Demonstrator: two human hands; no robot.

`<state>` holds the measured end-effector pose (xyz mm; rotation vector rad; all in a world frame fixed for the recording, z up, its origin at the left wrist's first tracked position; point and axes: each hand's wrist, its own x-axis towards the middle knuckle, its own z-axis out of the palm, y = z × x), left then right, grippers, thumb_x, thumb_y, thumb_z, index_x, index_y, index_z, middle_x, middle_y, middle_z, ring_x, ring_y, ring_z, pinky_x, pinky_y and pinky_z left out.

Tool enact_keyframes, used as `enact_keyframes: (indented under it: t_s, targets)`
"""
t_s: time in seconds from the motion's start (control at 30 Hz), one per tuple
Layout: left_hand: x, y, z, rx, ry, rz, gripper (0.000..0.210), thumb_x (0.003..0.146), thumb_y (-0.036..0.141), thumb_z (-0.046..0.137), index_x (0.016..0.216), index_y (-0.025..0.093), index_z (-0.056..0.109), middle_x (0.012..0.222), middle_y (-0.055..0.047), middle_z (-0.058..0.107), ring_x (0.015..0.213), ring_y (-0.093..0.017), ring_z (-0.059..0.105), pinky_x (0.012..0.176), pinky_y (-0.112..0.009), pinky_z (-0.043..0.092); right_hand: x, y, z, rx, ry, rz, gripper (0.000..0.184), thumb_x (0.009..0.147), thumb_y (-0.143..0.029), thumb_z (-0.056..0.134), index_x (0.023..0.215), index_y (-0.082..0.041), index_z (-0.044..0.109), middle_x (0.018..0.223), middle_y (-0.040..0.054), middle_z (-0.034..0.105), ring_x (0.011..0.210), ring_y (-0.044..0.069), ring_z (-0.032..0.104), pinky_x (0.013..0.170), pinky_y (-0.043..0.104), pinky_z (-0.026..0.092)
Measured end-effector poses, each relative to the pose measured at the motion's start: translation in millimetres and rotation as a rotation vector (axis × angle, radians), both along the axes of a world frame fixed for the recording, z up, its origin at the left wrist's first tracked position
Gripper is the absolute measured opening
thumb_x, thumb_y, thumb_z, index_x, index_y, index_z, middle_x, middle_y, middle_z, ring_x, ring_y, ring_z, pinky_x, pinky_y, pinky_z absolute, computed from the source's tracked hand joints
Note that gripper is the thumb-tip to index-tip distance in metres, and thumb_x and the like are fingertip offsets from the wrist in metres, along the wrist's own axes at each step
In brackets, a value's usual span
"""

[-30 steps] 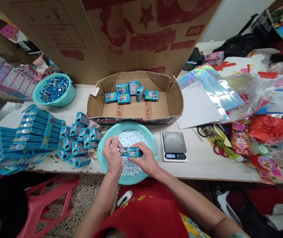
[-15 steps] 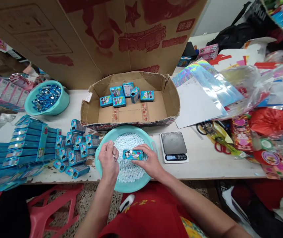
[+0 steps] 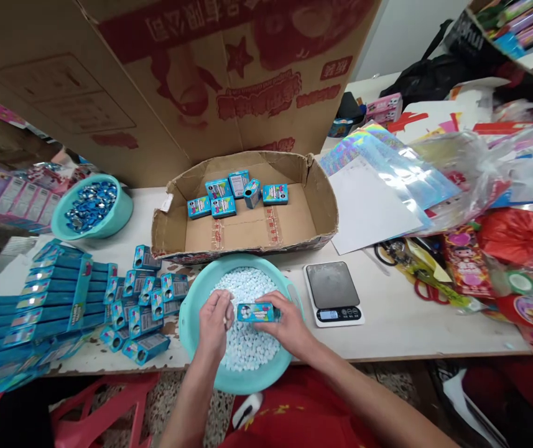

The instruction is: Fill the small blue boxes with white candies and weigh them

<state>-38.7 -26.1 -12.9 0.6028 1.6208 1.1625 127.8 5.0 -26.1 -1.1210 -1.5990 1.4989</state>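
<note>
My right hand (image 3: 287, 320) grips a small blue candy box (image 3: 254, 312) by its right end, with a round hole showing pale candies at its left end. Close to that hole is my left hand (image 3: 216, 320), its fingers curled together around a few white candies (image 3: 227, 318). Both hands are over a turquoise basin (image 3: 266, 381) filled with small white candies (image 3: 247, 348). Left of the basin stand several blue boxes (image 3: 143, 320) with round holes in their ends.
Behind the basin, a low cardboard tray (image 3: 294, 224) holds several blue boxes. A digital scale (image 3: 333, 286) sits to the right. Stacked blue boxes (image 3: 51, 292) and a turquoise bowl (image 3: 121, 211) of shiny blue wrappers are at left. Scissors (image 3: 427, 291) lie among packaging at right.
The whole scene sits lower in the picture as the view tilts up. My left hand has shifted slightly relative to the box; my right hand still grips the box.
</note>
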Motion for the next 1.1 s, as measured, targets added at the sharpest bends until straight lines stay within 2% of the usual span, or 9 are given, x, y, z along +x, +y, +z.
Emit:
enact_keyframes:
  t_s: [0.1,0.2,0.37,0.53,0.67,0.83,0.93,1.0,1.1]
  targets:
    - [-26.4,-10.9,-2.1,-0.011,0.368,-0.309,0.023,0.067,0.042,0.070,0.078,0.023,0.068,0.080,-0.006,0.064,0.075,-0.021,0.059,0.063,-0.029,0.048,28.1,1.0,9.3,-0.039,0.051,-0.045,0.034,0.066,-0.026,0.079,0.097,-0.024,0.066,0.098,0.0042,0.061,0.096,0.023,0.059,0.085,0.035,0.049]
    - [-53.9,6.6,8.6,0.074,0.632,-0.426,0.021,0.068,0.036,0.070,0.087,0.027,0.071,0.102,-0.006,0.066,0.097,-0.026,0.058,0.087,-0.037,0.044,66.8,3.2,11.0,-0.043,0.051,-0.210,0.034,0.066,-0.030,0.078,0.098,-0.025,0.065,0.102,0.0051,0.060,0.095,0.023,0.059,0.083,0.035,0.050]
    - [-71.0,142.2,20.8,0.307,0.796,-0.290,0.023,0.073,0.034,0.065,0.094,0.024,0.066,0.095,-0.008,0.066,0.088,-0.024,0.059,0.086,-0.036,0.043,119.0,18.0,-18.7,-0.037,-0.049,-0.620,0.038,0.069,-0.036,0.075,0.102,-0.024,0.060,0.100,0.0052,0.058,0.088,0.022,0.059,0.079,0.036,0.051]
    - [-37.3,288.8,-31.3,0.374,0.797,-0.309,0.057,0.052,0.020,0.077,0.106,0.014,0.058,0.118,-0.017,0.056,0.114,-0.035,0.048,0.099,-0.046,0.033,136.5,33.9,-62.4,0.068,-0.155,-0.726,0.040,0.070,-0.039,0.072,0.103,-0.020,0.058,0.102,0.0073,0.057,0.096,0.024,0.057,0.090,0.043,0.046]
    - [-10.3,332.1,-63.3,0.139,0.802,-0.306,0.046,0.060,0.018,0.072,0.103,0.012,0.057,0.108,-0.019,0.061,0.107,-0.036,0.054,0.092,-0.046,0.038,147.7,29.5,-73.1,0.057,-0.225,-0.657,0.053,0.072,-0.039,0.071,0.116,-0.019,0.052,0.113,0.0098,0.055,0.106,0.025,0.055,0.095,0.047,0.045]
    - [-18.4,296.8,-13.9,0.118,1.112,-0.380,0.044,0.077,0.031,0.060,0.115,0.010,0.057,0.110,-0.014,0.064,0.102,-0.031,0.057,0.089,-0.043,0.042,145.5,9.3,-25.4,0.289,-0.326,-0.710,0.057,0.076,-0.031,0.069,0.127,-0.023,0.046,0.128,0.0107,0.046,0.123,0.026,0.043,0.105,0.049,0.036]
    - [-26.1,216.0,46.1,0.354,1.078,-0.502,0.050,0.080,0.044,0.056,0.123,0.019,0.056,0.109,-0.005,0.065,0.093,-0.027,0.059,0.087,-0.043,0.045,115.9,0.2,16.8,0.339,-0.215,-0.553,0.048,0.079,-0.026,0.068,0.124,-0.024,0.050,0.121,0.0093,0.053,0.117,0.024,0.049,0.104,0.045,0.039]
    - [-27.0,146.6,71.6,0.391,0.880,-0.735,0.050,0.078,0.048,0.058,0.124,0.026,0.056,0.112,-0.002,0.065,0.097,-0.027,0.060,0.088,-0.040,0.047,86.9,-3.0,35.4,0.280,-0.125,-0.389,0.070,0.070,-0.031,0.076,0.131,-0.023,0.044,0.129,0.0113,0.049,0.122,0.027,0.045,0.105,0.044,0.037]
    - [-26.0,55.7,62.3,0.274,0.680,-0.995,0.045,0.074,0.045,0.064,0.117,0.032,0.061,0.115,-0.001,0.065,0.101,-0.026,0.060,0.087,-0.036,0.049,47.8,-6.3,37.0,-0.031,0.023,-0.124,0.079,0.062,-0.039,0.081,0.129,-0.021,0.044,0.120,0.0086,0.056,0.108,0.024,0.056,0.091,0.036,0.049]
